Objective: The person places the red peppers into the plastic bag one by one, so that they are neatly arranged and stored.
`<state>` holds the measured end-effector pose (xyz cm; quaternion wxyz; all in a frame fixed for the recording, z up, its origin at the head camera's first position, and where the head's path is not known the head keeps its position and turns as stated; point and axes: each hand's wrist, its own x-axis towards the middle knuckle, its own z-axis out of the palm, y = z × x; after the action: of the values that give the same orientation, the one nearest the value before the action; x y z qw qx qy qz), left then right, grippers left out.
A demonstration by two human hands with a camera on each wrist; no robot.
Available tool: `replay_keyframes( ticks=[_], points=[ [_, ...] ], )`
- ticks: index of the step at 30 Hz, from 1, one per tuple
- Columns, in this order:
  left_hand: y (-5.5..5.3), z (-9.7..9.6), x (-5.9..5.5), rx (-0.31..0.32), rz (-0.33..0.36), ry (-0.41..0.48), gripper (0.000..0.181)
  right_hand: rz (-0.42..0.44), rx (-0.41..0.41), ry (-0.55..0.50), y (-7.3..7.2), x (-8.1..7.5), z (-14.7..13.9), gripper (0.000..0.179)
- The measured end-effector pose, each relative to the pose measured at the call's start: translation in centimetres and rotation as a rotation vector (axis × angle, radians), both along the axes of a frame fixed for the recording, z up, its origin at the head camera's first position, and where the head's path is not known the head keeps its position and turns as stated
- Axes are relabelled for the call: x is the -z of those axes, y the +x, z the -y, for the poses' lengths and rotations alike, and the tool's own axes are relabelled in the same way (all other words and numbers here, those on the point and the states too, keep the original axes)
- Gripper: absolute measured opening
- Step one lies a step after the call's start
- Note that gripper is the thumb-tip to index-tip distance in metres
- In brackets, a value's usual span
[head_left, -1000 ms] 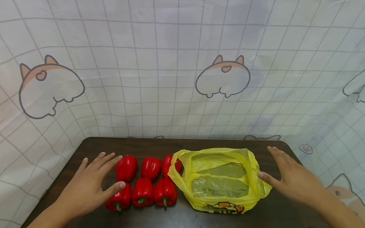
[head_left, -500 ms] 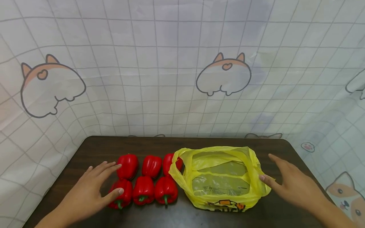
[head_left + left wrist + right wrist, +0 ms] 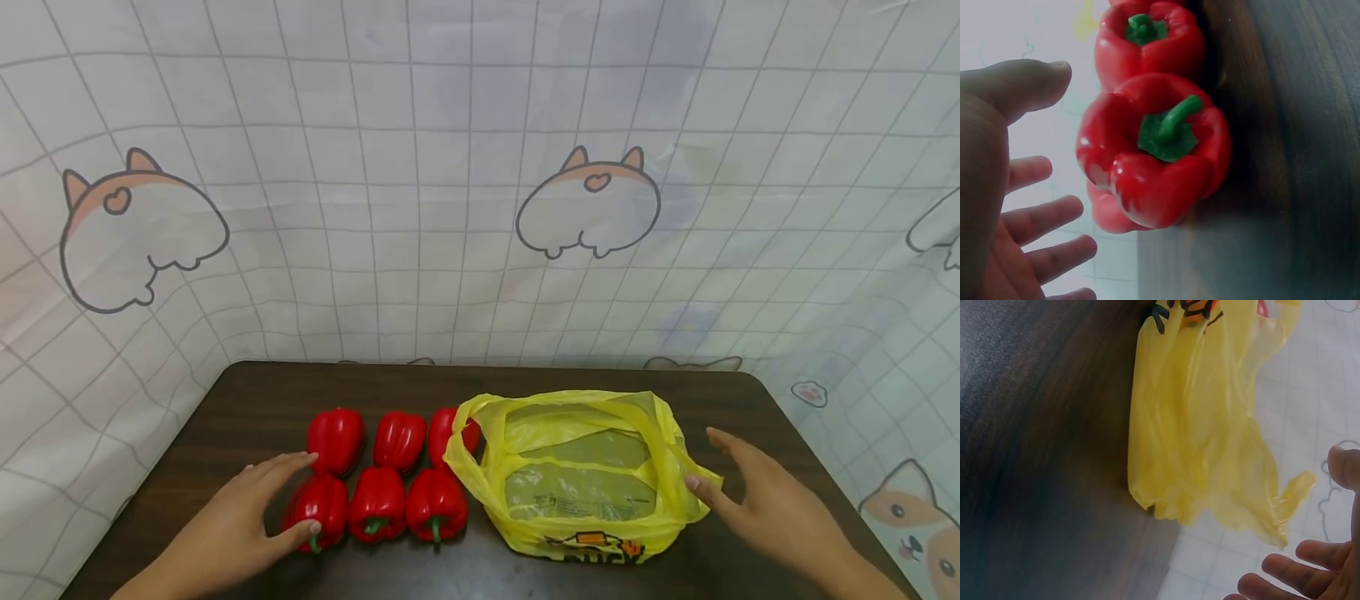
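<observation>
Several red bell peppers with green stems lie in two rows on the left half of the table. My left hand (image 3: 232, 521), fingers spread, is beside the near-left bell pepper (image 3: 324, 507); in the left wrist view a gap shows between the fingers and that bell pepper (image 3: 1154, 181). Right of the peppers stands a yellow plastic bag (image 3: 585, 529), its mouth spread wide and its black-and-orange print facing me. My right hand (image 3: 780, 508) is at the bag's right side, thumb tip near a loose handle, and holds nothing. In the right wrist view its fingers stand apart from the bag (image 3: 1191, 425).
The dark wooden table (image 3: 300, 379) has rounded far corners. A white grid-patterned cloth (image 3: 420, 208) with cartoon corgis hangs behind it and at both sides. The bag's left handle overlaps the far-right bell pepper (image 3: 442, 433) in the head view.
My left hand has come lower and slightly right, nearer the near-left pepper. My right hand has lowered a little beside the bag. The peppers and bag stay in place.
</observation>
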<state>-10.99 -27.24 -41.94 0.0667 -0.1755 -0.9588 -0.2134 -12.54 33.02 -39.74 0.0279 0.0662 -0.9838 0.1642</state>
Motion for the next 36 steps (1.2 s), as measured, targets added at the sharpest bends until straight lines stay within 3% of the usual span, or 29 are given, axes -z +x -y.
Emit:
replay_keyframes(
  ticks=[10,19,36],
  points=[
    [0.0,0.3,0.9,-0.018,0.065,0.014,0.081,0.022,0.024,-0.003,0.1,1.1,-0.2,0.089],
    [-0.2,0.8,1.5,-0.042,0.182,0.076,0.085,0.041,0.034,-0.021,0.4,1.9,-0.5,0.087],
    [-0.7,1.9,2.4,-0.044,0.326,0.125,0.086,0.163,0.100,-0.056,0.5,3.1,-0.8,0.091]
  ],
)
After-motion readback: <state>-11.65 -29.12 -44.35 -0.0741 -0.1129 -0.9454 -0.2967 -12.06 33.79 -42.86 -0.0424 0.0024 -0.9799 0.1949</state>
